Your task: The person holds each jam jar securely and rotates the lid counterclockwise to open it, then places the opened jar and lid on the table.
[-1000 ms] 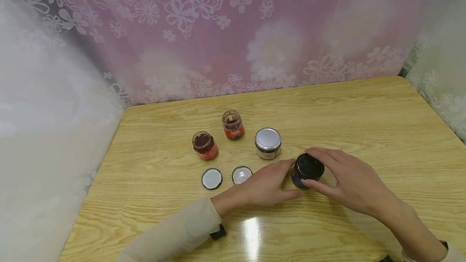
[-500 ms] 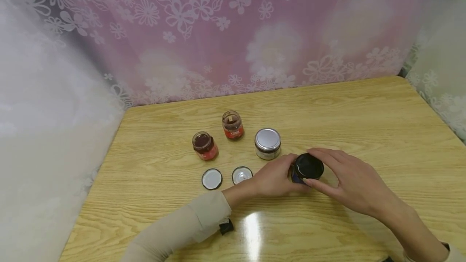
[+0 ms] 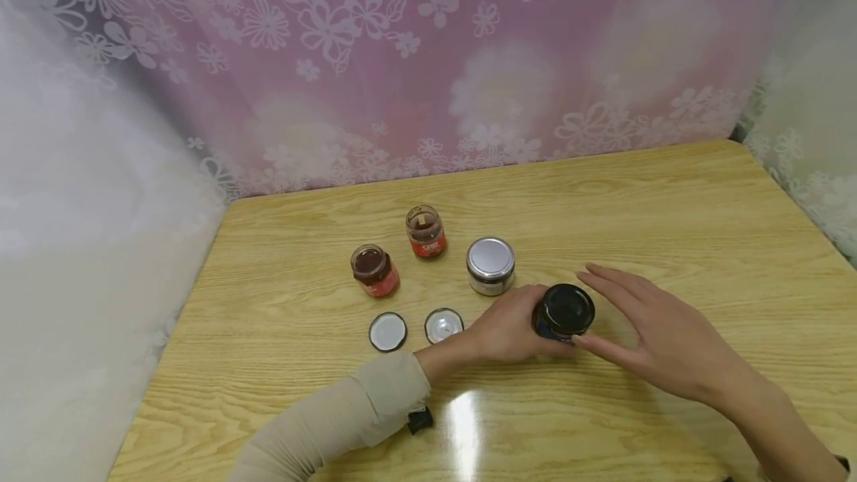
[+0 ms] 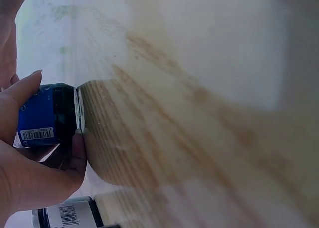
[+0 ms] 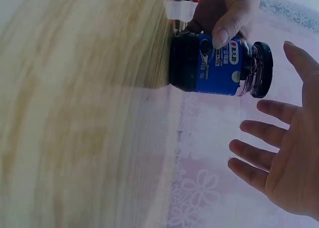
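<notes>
A glass jar with a blue label (image 5: 219, 66) and a black lid (image 3: 569, 309) stands upright on the table. My left hand (image 3: 512, 327) grips its body from the left, thumb pressed over the label. To the right of the lid, my right hand (image 3: 669, 337) has its fingers spread and relaxed. In the right wrist view those fingers (image 5: 264, 133) stand apart from the lid with nothing in them. Just behind my left hand is a jar with a silver lid (image 3: 491, 259).
Two lidless glass jars with red labels, one farther back (image 3: 426, 233) and one nearer (image 3: 375, 271), stand left of centre. In front of them lie two loose lids, a plain one (image 3: 387, 332) and another (image 3: 444, 326) beside my left wrist. A floral curtain (image 3: 428, 95) hangs behind the table.
My left hand has closed round the blue-label jar. My right hand has let go of the black lid and drawn off to the right, its fingers opening.
</notes>
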The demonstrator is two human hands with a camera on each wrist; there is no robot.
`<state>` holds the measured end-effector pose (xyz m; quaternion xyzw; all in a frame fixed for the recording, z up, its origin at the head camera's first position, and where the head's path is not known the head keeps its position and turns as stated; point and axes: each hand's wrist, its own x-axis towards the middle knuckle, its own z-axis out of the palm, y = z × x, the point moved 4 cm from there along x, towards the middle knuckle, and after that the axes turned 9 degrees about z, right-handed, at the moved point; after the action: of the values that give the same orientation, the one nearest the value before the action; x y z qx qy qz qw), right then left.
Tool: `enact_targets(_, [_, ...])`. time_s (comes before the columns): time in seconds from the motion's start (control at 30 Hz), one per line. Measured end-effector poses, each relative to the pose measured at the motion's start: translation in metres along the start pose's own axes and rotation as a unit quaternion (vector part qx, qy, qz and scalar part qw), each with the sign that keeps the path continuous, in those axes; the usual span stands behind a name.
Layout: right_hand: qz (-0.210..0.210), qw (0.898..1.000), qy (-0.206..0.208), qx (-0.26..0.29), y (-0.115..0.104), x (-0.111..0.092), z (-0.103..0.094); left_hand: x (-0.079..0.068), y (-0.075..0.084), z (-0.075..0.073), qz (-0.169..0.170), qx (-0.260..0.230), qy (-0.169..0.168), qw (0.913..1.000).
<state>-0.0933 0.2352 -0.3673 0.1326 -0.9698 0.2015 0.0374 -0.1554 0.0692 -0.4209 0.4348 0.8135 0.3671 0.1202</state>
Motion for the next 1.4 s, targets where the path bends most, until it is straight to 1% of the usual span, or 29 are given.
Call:
enact_targets(0.13, [-0.011,1.000,-0.016,0.013,0.007,-0.003,0.000,0.001,0.001,0.000,0.008,0.009,0.005,0.9999])
enact_targets(0.27, [-0.011,0.999,-0.029,0.021,0.014,-0.007,0.001,0.002,0.001,0.001,0.009,0.020,0.004,0.9997])
enact_targets(0.43, [-0.001,0.999,-0.038,0.022,0.020,-0.011,0.003,0.003,0.001,0.001,0.006,0.022,0.003,0.9997])
enact_targets(0.67, [0.010,0.999,-0.042,0.019,0.023,-0.013,0.002,0.002,0.000,0.002,0.002,0.020,0.003,0.9998])
enact_targets(0.97, [0.020,0.999,-0.037,0.030,0.023,-0.013,-0.001,0.001,-0.001,0.002,-0.020,0.001,0.007,0.9998])
enact_targets(1.13, [0.010,0.999,-0.040,0.017,0.026,-0.015,-0.003,-0.005,-0.001,0.001,-0.023,-0.010,0.011,0.9996])
enact_targets(1.27, [-0.003,0.999,-0.034,0.006,0.027,-0.016,-0.005,-0.009,0.002,-0.004,-0.051,-0.043,0.011,0.9977])
enact_targets(1.4, [-0.005,1.000,-0.022,0.009,0.024,-0.016,-0.009,-0.015,0.007,-0.011,-0.075,-0.077,0.023,0.9940])
